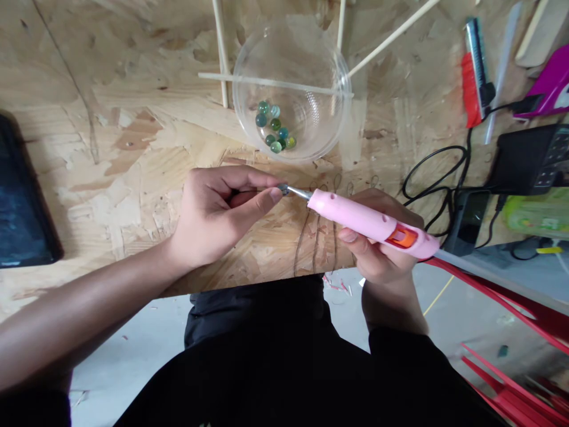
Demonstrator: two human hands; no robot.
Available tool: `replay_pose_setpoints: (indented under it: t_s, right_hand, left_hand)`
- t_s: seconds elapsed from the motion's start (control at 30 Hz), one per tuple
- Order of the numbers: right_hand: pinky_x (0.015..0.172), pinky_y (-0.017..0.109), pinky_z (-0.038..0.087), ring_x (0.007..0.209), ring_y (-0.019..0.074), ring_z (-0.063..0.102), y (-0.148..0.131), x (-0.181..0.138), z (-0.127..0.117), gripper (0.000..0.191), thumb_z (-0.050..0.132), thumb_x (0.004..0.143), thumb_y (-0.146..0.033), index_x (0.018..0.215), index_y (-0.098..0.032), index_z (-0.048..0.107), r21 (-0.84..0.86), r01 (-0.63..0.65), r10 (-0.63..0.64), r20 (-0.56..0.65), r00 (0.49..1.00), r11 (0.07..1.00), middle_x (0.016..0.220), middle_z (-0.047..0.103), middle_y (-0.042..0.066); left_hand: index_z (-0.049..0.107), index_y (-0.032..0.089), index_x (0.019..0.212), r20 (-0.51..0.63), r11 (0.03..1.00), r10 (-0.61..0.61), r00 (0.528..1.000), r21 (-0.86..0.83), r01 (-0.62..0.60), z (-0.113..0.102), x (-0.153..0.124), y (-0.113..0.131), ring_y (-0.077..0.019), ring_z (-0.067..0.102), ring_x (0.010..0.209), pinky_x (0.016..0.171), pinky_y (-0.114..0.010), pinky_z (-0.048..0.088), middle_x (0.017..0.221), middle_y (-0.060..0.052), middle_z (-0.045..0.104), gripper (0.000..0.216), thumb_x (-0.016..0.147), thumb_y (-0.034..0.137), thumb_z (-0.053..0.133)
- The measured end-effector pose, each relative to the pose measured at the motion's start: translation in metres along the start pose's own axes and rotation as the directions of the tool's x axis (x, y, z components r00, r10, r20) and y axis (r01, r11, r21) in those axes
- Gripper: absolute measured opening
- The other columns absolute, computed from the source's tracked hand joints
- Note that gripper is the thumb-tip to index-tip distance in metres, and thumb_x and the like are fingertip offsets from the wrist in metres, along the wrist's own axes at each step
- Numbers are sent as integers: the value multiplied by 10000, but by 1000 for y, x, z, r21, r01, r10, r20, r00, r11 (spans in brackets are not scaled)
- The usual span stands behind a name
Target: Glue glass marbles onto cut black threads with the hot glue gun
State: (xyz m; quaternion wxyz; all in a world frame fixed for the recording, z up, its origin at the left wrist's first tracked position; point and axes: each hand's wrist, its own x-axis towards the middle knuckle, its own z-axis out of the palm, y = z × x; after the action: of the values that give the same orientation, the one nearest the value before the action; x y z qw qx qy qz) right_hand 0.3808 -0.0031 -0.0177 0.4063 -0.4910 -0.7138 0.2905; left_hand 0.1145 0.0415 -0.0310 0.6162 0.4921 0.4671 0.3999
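Note:
My left hand [226, 213] pinches a small dark, shiny marble [283, 189] between thumb and fingertips, mostly covered by them. My right hand [382, 237] is wrapped round a pink hot glue gun [355, 216], shaped like a thick pen with an orange switch. Its metal nozzle meets the marble or stops just short of it; I cannot tell which. A translucent glue stick [493, 279] runs out of the gun's rear end. Just beyond my hands, a clear plastic bowl [326, 133] holds several green and blue glass marbles [275, 124].
Thin dark strings [316, 237] with loops lie at the table's front edge. Pale wooden sticks [393, 37] surround the bowl, one crossing it. A black phone-like device [24, 196] lies left. Black cables [438, 151], a black adapter [527, 160] and a magenta tool [551, 83] are right.

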Motion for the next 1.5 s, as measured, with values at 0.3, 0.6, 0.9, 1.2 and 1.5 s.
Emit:
replay_pose_setpoints:
  t_s: [0.3,0.6,0.9,1.2,1.5]
  right_hand:
    - [643,436,633,782,250,768,-4,2,0,144,826,941,-326,1077,-297,788,11,4,-4,22,1000,1000,937,801,41]
    - [677,458,650,798,260,766,0,-6,-1,130,849,948,-342,1051,-309,779,18,-36,35,7,999,999,957,786,32]
    - [684,460,656,829,269,779,4,-5,0,159,837,957,-377,1098,-321,789,-5,-37,37,16,999,999,964,812,28]
    - [662,472,625,806,276,768,5,-6,-3,151,841,943,-368,1077,-328,783,6,-26,25,14,1000,1000,989,816,39]
    - [681,438,629,798,252,765,4,-2,-1,148,839,954,-374,1069,-312,769,32,-24,23,26,999,999,977,807,30]
  left_hand:
    - [912,299,919,-6,999,1,1000,-33,-1,0,1,-2,-92,276,487,467,-330,185,518,47,367,178,864,453,982]
    - [933,268,943,-23,993,-1,1000,-117,-2,2,3,-6,-95,366,490,464,-301,241,524,18,530,182,895,442,953]
    - [920,286,958,0,998,-14,1000,-55,14,0,0,-1,-90,291,461,485,-350,186,524,43,425,141,922,422,934]
    - [923,296,960,-23,995,-21,1000,-94,18,1,1,-5,-88,286,468,466,-333,182,516,40,445,134,927,426,926]
    - [912,291,922,5,999,13,1000,-45,-13,-1,1,-1,-85,247,485,482,-334,171,515,57,344,171,844,413,1004]
